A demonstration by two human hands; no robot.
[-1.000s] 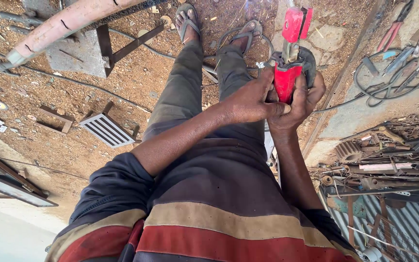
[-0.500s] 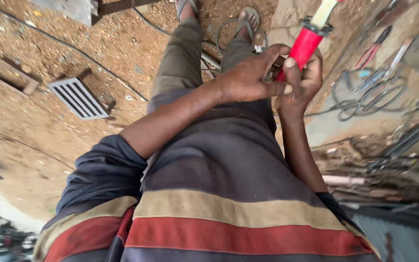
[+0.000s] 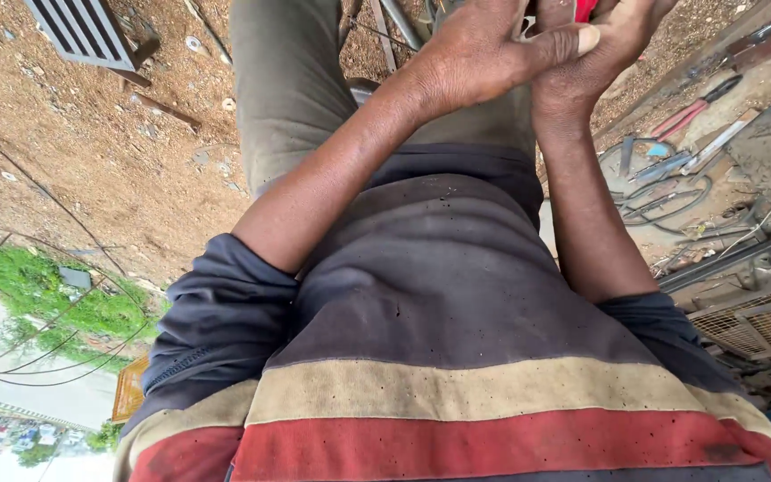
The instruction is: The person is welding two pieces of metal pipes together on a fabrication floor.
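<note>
My left hand [image 3: 479,54] and my right hand [image 3: 604,40] are clasped together at the top edge, above my grey trouser legs [image 3: 292,80]. Only a sliver of a red tool [image 3: 587,7] shows between them; the rest is cut off by the frame. My left thumb lies across my right hand. Both forearms reach up from my dark, striped shirt [image 3: 457,295], which fills the lower half of the view.
Brown dirt ground lies to the left, with a metal slatted grille [image 3: 91,31] at the top left. Red-handled pliers [image 3: 698,107], coiled cable [image 3: 662,187] and scrap metal lie at the right, a wire mesh panel [image 3: 760,326] below them. Thin wire loops [image 3: 29,303] arc at the left.
The view has tilted down toward my body. My hands and the red tool have slid to the frame's top edge, so most of the tool is out of sight.
</note>
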